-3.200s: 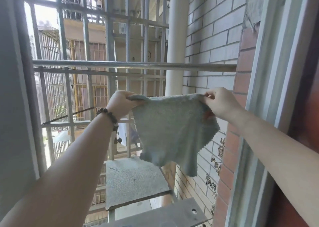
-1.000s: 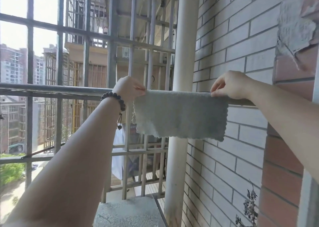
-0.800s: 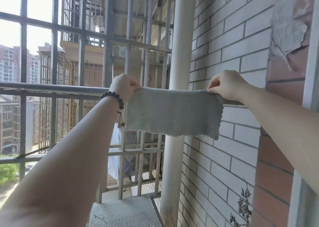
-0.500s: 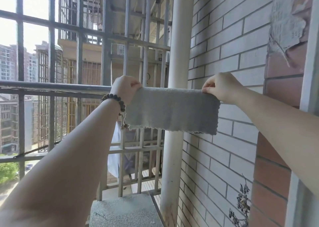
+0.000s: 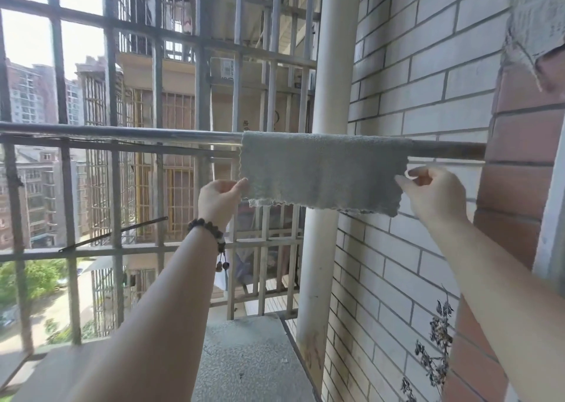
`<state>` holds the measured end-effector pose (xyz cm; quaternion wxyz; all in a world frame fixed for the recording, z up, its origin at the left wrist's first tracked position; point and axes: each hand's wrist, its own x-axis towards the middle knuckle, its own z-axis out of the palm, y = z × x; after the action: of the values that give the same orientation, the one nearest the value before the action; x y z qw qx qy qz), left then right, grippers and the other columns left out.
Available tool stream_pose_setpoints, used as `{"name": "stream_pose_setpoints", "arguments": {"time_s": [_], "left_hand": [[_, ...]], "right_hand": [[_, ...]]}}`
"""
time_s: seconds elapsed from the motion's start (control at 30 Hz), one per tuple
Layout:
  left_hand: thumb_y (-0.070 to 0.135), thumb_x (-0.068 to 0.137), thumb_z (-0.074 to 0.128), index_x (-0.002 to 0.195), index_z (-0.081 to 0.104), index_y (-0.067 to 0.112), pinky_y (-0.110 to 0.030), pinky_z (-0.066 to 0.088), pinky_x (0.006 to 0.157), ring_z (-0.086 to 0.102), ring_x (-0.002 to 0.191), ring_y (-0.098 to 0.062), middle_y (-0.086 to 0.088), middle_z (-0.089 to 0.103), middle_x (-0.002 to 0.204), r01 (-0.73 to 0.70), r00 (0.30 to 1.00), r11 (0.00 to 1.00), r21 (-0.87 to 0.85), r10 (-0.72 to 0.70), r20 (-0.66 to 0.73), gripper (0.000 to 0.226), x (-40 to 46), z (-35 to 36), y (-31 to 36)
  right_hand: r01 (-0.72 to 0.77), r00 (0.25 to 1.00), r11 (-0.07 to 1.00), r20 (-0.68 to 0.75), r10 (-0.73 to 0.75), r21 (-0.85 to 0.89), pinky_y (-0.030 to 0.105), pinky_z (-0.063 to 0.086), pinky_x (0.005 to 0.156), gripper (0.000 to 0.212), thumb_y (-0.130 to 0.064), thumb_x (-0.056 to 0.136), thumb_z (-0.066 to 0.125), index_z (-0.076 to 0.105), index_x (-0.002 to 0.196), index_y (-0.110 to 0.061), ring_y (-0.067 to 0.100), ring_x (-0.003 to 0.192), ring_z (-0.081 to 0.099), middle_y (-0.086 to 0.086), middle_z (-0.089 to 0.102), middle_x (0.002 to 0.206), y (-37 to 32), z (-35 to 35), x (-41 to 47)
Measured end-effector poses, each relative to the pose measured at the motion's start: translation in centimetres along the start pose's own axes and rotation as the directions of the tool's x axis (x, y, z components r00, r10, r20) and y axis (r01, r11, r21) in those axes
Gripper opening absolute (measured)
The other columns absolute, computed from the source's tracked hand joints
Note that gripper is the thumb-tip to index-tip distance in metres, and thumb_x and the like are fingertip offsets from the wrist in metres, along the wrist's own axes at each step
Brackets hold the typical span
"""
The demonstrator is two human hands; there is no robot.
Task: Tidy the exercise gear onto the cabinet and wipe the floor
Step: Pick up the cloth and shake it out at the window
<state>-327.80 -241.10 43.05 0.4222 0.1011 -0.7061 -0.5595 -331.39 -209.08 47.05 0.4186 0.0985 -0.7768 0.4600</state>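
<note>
Cloth hangs lengthwise along rail, L hand & R hand each pinching a lower corner.

Single head-worn wide-angle view; we have no second camera, so no shared overlap. We look from inside balcony outward, facing forward and slightly down, through grey metal window grille toward neighbouring apartment blocks. Horizontal steel rail crosses frame at mid-height, close to lens, within arm's reach. White brick wall runs along our right, white vertical drainpipe just left of it. Both forearms enter from bottom edge. We see wide-angle bending at frame edges.
</note>
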Motion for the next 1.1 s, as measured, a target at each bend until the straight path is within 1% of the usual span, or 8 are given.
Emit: {"name": "stream_pose_setpoints", "arguments": {"time_s": [0.1, 0.23, 0.57, 0.7, 0.83, 0.9, 1.0, 1.1], "left_hand": [[0.031, 0.084, 0.072, 0.092, 0.070, 0.012, -0.014, 0.045, 0.054, 0.060, 0.059, 0.002, 0.001, 0.068, 0.080, 0.019, 0.999, 1.000, -0.016, -0.018, 0.041, 0.021, -0.5, 0.6, -0.5], [0.021, 0.084, 0.072, 0.080, 0.070, 0.011, -0.019, 0.046, 0.059, 0.060, 0.060, -0.005, 0.000, 0.067, 0.072, 0.024, 1.000, 0.999, -0.036, -0.025, -0.007, 0.011, -0.2, 0.9, -0.6], [0.017, 0.085, 0.070, 0.078, 0.069, 0.010, -0.033, 0.055, 0.076, 0.062, 0.068, -0.016, -0.003, 0.068, 0.074, -0.029, 0.998, 0.999, 0.028, 0.031, -0.049, 0.010, -0.2, 1.0, -1.9], [0.035, 0.085, 0.069, 0.075, 0.065, 0.014, -0.032, 0.052, 0.079, 0.062, 0.073, -0.015, -0.001, 0.067, 0.075, 0.066, 0.995, 0.995, -0.074, -0.071, -0.064, 0.024, -1.5, 1.6, -2.0], [0.051, 0.070, 0.069, 0.080, 0.065, 0.005, -0.031, 0.050, 0.081, 0.057, 0.073, -0.017, -0.005, 0.064, 0.075, 0.364, 0.912, 0.895, -0.259, -0.287, 0.292, 0.047, -4.9, 3.8, -2.6], [0.044, 0.067, 0.071, 0.088, 0.066, 0.002, -0.033, 0.050, 0.089, 0.061, 0.081, -0.019, -0.008, 0.067, 0.081, 0.423, 0.862, 0.831, -0.361, -0.248, 0.441, 0.048, -6.1, 5.3, -2.3], [0.031, 0.078, 0.073, 0.089, 0.067, 0.000, -0.033, 0.050, 0.084, 0.061, 0.080, -0.020, -0.009, 0.068, 0.081, 0.355, 0.908, 0.808, -0.470, -0.179, 0.378, 0.034, -6.1, 6.9, -0.9], [0.020, 0.086, 0.070, 0.089, 0.067, -0.004, -0.026, 0.047, 0.068, 0.059, 0.072, -0.017, -0.008, 0.069, 0.076, 0.240, 0.956, 0.886, -0.397, -0.145, 0.254, 0.024, -5.5, 7.6, -0.1]], "right_hand": [[-0.119, 0.987, 0.992, 0.111, 0.114, 0.040, 0.032, 0.044, 0.077, 0.034, -0.029, 0.082, 0.073, 0.063, 0.103, -0.005, 0.027, 0.087, 0.059, 0.007, 0.062, 0.091, 1.4, 1.2, -0.6], [-0.116, 0.983, 0.991, 0.148, 0.106, 0.061, 0.050, 0.054, 0.078, 0.015, -0.015, 0.081, 0.072, 0.063, 0.069, -0.012, 0.037, 0.078, 0.066, 0.016, 0.068, 0.076, 2.3, 1.7, -0.2], [-0.064, 0.988, 0.996, 0.136, 0.072, -0.063, 0.034, 0.044, 0.069, 0.014, -0.017, 0.085, 0.068, 0.068, 0.079, -0.005, 0.035, 0.080, 0.064, 0.017, 0.069, 0.080, 4.2, 1.9, 0.0], [-0.186, 0.973, 0.983, 0.142, 0.184, 0.001, 0.039, 0.050, 0.072, 0.038, -0.035, 0.083, 0.069, 0.066, 0.071, 0.001, 0.036, 0.075, 0.064, 0.018, 0.067, 0.073, 4.3, 1.8, -1.3], [-0.503, 0.840, 0.844, 0.335, 0.427, 0.187, 0.041, 0.055, 0.070, 0.042, -0.039, 0.082, 0.071, 0.060, 0.065, -0.002, 0.025, 0.059, 0.057, 0.014, 0.063, 0.066, 4.0, 3.0, -5.5], [-0.615, 0.757, 0.706, 0.516, 0.402, 0.352, 0.035, 0.053, 0.064, 0.030, -0.031, 0.083, 0.070, 0.062, 0.074, -0.004, 0.022, 0.064, 0.059, 0.012, 0.064, 0.072, 2.9, 4.6, -7.3], [-0.632, 0.764, 0.539, 0.564, 0.313, 0.557, 0.033, 0.052, 0.068, 0.021, -0.026, 0.084, 0.068, 0.065, 0.084, -0.005, 0.020, 0.073, 0.065, 0.009, 0.068, 0.079, 1.0, 6.5, -7.8], [-0.592, 0.805, 0.520, 0.485, 0.342, 0.615, 0.030, 0.052, 0.068, 0.013, -0.018, 0.088, 0.065, 0.067, 0.082, -0.007, 0.018, 0.072, 0.066, 0.007, 0.070, 0.078, 0.2, 7.7, -7.1]]}}
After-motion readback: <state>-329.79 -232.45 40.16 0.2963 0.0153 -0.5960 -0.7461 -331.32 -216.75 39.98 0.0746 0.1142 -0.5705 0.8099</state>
